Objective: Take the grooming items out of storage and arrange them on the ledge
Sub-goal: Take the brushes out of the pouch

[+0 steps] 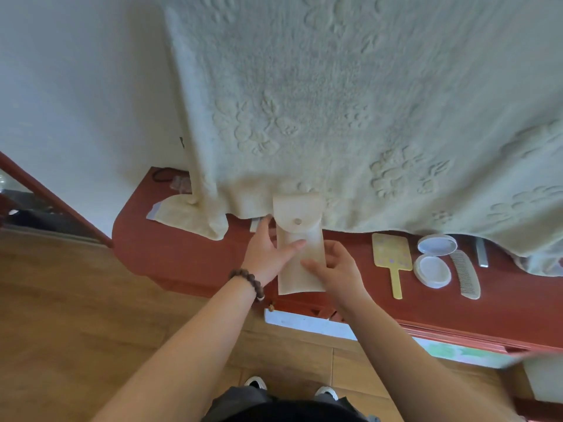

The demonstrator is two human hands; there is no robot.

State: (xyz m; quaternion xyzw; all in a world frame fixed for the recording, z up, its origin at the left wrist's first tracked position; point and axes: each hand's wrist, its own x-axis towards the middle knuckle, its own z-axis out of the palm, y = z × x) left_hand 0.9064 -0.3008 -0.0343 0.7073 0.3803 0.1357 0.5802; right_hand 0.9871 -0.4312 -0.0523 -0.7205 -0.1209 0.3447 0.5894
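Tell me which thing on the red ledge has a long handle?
The yellow mirror. A thin handle points toward the person; the comb and the open round case beside it have none.

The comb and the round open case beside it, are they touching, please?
Apart. The head view shows a strip of red ledge between the comb and the case.

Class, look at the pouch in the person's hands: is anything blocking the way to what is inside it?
Yes. The pouch is closed: its flap is folded down and fastened by a snap. The left hand and right hand hold the pouch below the flap.
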